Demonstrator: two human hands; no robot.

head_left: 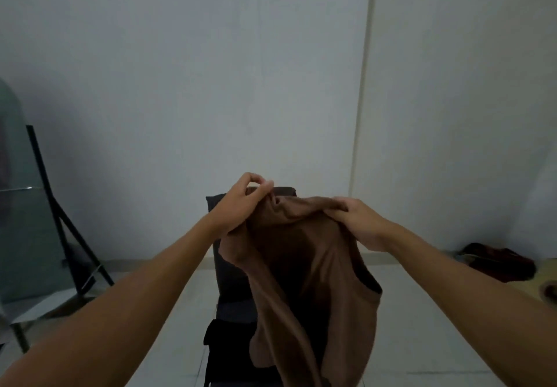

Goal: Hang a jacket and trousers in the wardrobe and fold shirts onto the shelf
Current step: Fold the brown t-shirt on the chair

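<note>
Brown shirt held up by its top edge, ready to be shaken out for folding.

The left hand (pixel 244 202) pinches the brown shirt (pixel 304 263) near the collar while the right hand (pixel 355 220) grips the other shoulder, so the cloth hangs free in front of the dark chair (pixel 229 278) behind it; I'd guess that lets it straighten before folding.
</note>
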